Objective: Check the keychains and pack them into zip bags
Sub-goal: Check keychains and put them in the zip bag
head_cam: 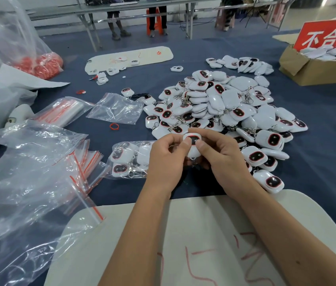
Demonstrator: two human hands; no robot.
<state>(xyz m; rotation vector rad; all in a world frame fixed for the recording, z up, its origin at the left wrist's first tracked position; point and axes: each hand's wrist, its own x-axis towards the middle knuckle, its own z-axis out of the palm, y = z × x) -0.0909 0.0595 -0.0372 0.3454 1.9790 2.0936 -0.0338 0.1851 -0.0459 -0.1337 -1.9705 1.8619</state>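
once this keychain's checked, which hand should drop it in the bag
Left, probably. The part-filled bag lies just left of the left hand, while the right hand sits on the pile side. Both now pinch the keychain.

A cardboard box (315, 71) with a red sign (328, 35) sits far right on the blue bench (317, 162) — a red rubber ring (114, 126) lies mid-left.

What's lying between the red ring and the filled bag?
In the head view, only bare blue cloth lies between the red ring and the filled bag nearer the person.
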